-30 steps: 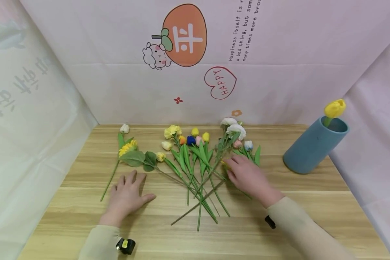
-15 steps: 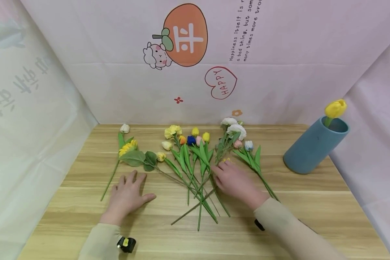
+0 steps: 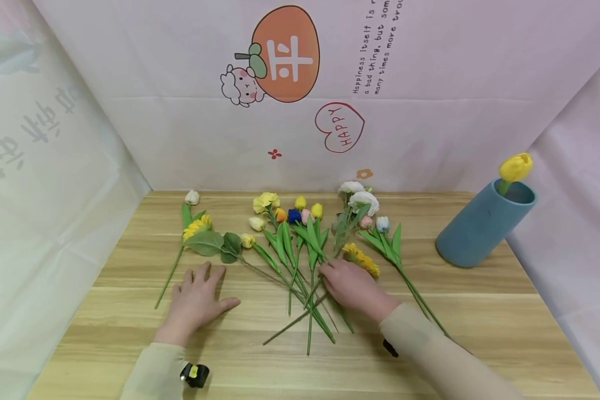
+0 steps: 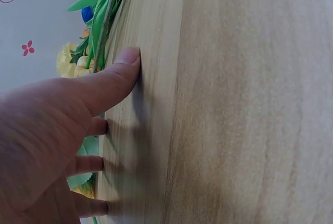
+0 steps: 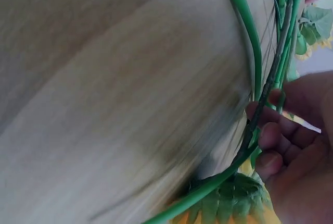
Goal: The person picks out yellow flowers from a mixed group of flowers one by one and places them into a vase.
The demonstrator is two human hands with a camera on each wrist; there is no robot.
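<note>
Pinches the sunflower in right grip, slanting toward upper right; spreads left grip, lower left; shows "HAPPY" heart, upper centre.

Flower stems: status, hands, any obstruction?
Left hand rests on table, fingers spread. Right hand grips among crossed stems, which one unclear. Overlaps could snag.

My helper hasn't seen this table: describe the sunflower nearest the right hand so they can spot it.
Start at the blue vase, then go left past the pale blue tulip to the right hand. The yellow sunflower lies just beyond that hand; unlike the other sunflower, it sits on the vase's side of the crossed stems.
</note>
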